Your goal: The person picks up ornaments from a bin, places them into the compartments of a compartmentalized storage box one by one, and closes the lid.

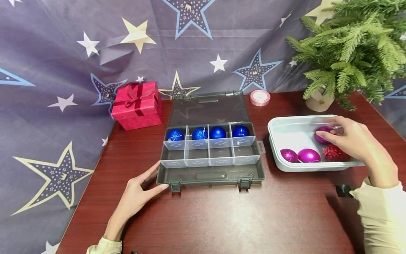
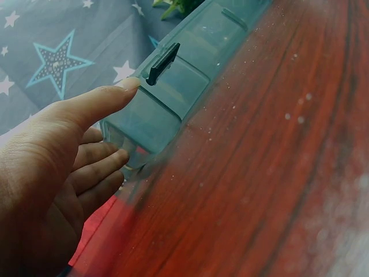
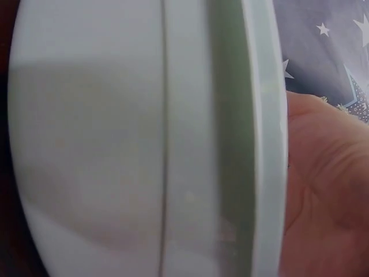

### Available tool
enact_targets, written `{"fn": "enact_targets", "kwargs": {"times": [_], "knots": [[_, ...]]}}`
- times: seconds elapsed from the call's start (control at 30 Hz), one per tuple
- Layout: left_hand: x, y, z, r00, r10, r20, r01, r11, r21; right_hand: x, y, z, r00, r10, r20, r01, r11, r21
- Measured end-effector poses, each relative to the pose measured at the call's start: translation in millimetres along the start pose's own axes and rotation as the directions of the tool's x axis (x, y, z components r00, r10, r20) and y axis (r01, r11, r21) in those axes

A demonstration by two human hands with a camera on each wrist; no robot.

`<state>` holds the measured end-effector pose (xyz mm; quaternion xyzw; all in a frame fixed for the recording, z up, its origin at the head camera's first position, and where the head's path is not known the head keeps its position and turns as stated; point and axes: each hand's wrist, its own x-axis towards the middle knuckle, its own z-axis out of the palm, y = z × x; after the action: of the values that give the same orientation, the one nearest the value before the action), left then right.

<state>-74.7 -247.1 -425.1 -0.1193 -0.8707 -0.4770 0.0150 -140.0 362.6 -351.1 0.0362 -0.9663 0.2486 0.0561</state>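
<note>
An organizer box of dark translucent plastic lies with its lid tipped back. Blue Christmas balls sit one to a compartment along its back row. At the front left corner my left hand touches the box, thumb by a latch and fingers extended along the end wall. My right hand reaches into a white tub and pinches a purple glitter ball between thumb and fingers. Beside it lie a red textured ball and two magenta balls. The tub's wall hides the right fingers in the right wrist view.
A red gift box with a bow stands at the back left. A pink ribbon roll lies behind the organizer. At the back right an artificial fir overhangs the wooden table. Star-printed cloth hangs behind.
</note>
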Motion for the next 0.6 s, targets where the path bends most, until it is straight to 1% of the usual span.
{"fn": "enact_targets", "kwargs": {"times": [0.13, 0.4, 0.47, 0.6], "knots": [[0.5, 0.3, 0.2, 1.0, 0.001, -0.001, -0.001, 1.0, -0.002, -0.1, 1.6, -1.0, 1.0, 0.003, 0.008, -0.003, 0.999, -0.033], [0.7, -0.4, 0.1, 0.999, 0.033, -0.002, -0.033, 0.999, 0.015, 2.1, 4.9, 0.1, 0.999, -0.036, 0.034, 0.04, 0.992, -0.12], [0.7, -0.1, -0.1, 1.0, 0.03, -0.002, -0.03, 0.999, 0.014, 3.0, 4.5, 1.5, 0.998, -0.036, 0.043, 0.041, 0.99, -0.138], [0.7, 0.5, 0.1, 1.0, 0.019, -0.001, -0.019, 1.0, 0.006, 4.3, 3.1, 4.9, 0.996, -0.005, 0.086, 0.017, 0.991, -0.133]]}}
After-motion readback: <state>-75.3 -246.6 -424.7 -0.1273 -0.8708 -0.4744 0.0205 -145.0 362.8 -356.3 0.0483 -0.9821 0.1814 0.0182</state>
